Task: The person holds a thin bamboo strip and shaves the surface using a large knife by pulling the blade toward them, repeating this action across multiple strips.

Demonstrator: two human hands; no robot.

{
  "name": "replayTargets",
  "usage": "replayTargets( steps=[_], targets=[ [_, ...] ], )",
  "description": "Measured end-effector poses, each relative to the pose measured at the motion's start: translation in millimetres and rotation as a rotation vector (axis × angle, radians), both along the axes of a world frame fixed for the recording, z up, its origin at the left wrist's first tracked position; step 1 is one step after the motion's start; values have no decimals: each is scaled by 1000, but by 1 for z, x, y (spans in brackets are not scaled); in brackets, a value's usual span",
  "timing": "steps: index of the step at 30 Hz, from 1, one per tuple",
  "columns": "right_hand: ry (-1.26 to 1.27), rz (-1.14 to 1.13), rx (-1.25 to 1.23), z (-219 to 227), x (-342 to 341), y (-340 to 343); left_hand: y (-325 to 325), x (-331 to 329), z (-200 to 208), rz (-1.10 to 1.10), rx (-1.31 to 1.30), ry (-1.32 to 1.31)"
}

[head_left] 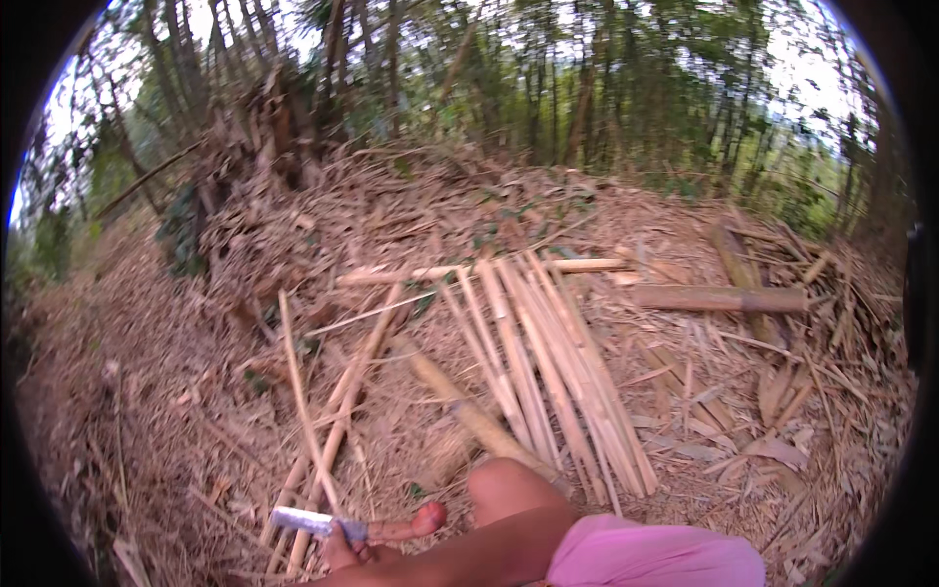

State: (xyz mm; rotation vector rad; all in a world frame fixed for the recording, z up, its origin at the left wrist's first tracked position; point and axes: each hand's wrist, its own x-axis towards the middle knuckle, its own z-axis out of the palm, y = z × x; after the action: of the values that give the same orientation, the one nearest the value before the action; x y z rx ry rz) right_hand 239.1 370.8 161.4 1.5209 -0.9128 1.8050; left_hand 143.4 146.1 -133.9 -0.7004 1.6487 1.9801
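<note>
A bare arm runs in from a pink cloth [655, 553] at the lower edge, toward the left. At its end my right hand [350, 550] is closed around the base of a large knife [308, 519], between blade and handle. The broad, pale grey blade points left. Its wooden handle [391, 530] sticks out to the right and ends in a rounded, reddish knob. Behind the arm rises a bent knee [514, 484]. My left hand does not show. Just beyond the knife, thin bamboo poles [318, 465] lie crossed on the ground.
Ahead, several split bamboo strips [548, 367] lie side by side, their far ends on a crosswise pole [401, 277]. A thicker bamboo pole [469, 416] runs beneath them. On the right lies a short log [719, 298]. Dry leaves cover the slope up to a bamboo grove [587, 88].
</note>
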Motion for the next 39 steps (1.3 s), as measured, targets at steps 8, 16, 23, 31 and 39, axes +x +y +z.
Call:
replayTargets(
  steps=[8, 16, 23, 31, 39],
  targets=[
    [-461, -125, -256, 2, 40, 11, 23, 16, 30, -57, 25, 91],
    [-631, -1072, 1140, -132, 1, 13, 31, 42, 71, -61, -54, 129],
    [-963, -1076, 1308, -209, 4, 2, 73, 57, 105, -231, -183, 201],
    [-1129, -1419, 990, -203, -26, 51, 60, 91, 136, -386, -274, 403],
    [-655, -1401, 1108, -203, -27, 67, 57, 109, 99, -393, -323, 540]
  ],
)
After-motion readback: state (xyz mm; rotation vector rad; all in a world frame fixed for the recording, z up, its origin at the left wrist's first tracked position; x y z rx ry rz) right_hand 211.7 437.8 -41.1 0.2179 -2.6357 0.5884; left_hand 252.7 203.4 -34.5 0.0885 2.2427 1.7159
